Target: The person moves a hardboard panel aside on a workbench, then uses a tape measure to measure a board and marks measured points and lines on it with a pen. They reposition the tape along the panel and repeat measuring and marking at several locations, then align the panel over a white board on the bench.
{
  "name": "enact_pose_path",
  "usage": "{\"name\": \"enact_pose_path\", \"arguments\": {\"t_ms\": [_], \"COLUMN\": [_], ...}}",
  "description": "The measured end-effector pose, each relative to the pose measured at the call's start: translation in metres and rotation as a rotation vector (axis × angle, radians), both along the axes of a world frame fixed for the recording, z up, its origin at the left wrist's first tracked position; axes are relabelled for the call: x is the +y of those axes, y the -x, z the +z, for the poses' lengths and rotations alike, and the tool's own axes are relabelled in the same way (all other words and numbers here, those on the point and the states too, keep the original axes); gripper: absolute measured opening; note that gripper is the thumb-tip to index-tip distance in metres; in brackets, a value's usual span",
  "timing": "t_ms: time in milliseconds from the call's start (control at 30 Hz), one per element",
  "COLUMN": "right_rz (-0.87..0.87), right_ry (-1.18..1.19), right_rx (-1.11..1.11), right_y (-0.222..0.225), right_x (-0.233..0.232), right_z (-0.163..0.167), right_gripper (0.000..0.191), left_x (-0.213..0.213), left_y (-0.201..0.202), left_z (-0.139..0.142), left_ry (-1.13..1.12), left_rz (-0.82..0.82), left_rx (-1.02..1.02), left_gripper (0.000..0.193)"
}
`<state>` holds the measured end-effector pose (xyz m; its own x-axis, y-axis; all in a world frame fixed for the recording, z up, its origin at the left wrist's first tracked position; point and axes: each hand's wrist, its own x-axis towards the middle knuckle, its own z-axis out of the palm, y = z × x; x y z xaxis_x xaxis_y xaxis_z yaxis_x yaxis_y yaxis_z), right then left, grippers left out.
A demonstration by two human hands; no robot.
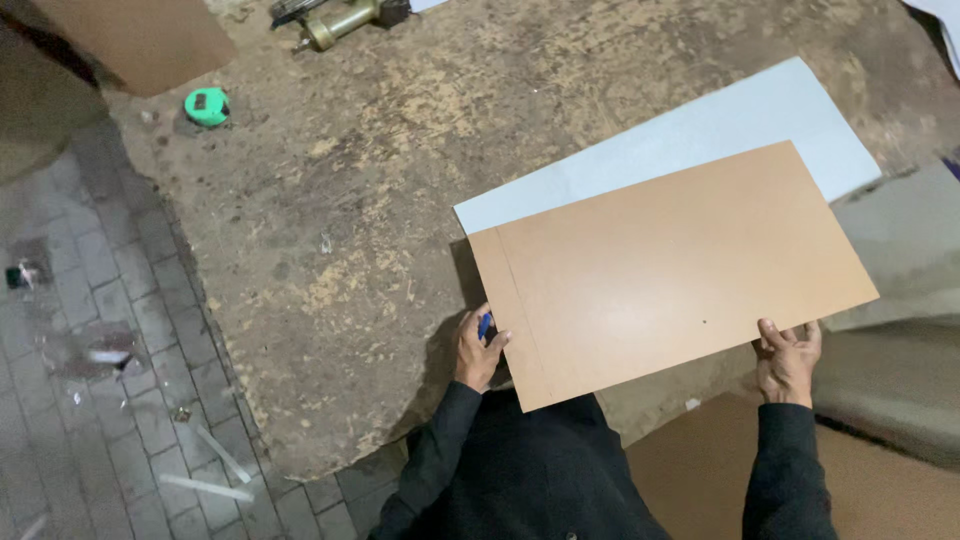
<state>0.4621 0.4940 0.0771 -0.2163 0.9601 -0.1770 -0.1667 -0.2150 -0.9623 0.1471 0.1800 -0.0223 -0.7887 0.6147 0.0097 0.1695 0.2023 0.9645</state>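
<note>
1. We see the left hand (478, 350) closed on the near left edge of a brown board (670, 265), thumb on top, with a small blue pen (485, 325) tucked between the fingers.
2. The right hand (788, 358) clasps the near right corner of the same board, fingertips curled over the edge.
3. With a grip at each near corner, the board is held level and steady; its far half lies over a white sheet (690, 135), which rests on the worn table (400, 180). The near edge overhangs the table toward the body.
4. A thin line runs along the board's left side, just beyond the left thumb; we judge the pen stays in that hand to be ready for marking.
5. Far beyond the left grip: a green tape measure (207, 106) and a brass tool (340, 22) near the table's far edge, both well apart from the board.
6. Below the right grip lies another brown panel (700, 470), partly hidden by the dark sleeves.
7. Left of the table, a brick floor (90, 330) carries scattered scraps. Nothing on the table blocks the board.
</note>
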Motion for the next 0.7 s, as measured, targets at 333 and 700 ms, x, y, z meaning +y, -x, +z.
{"name": "enact_pose_path", "arguments": {"t_ms": [333, 700], "right_rz": [0.289, 0.355], "right_ry": [0.153, 0.231], "right_rx": [0.072, 0.100], "right_y": [0.050, 0.068], "right_x": [0.145, 0.168], "right_z": [-0.043, -0.083], "right_gripper": [0.078, 0.075], "left_x": [0.078, 0.090], "left_y": [-0.001, 0.019], "left_z": [0.000, 0.001], "left_ry": [0.167, 0.317], "left_rz": [0.203, 0.216], "left_rx": [0.097, 0.165], "left_gripper": [0.062, 0.061]}}
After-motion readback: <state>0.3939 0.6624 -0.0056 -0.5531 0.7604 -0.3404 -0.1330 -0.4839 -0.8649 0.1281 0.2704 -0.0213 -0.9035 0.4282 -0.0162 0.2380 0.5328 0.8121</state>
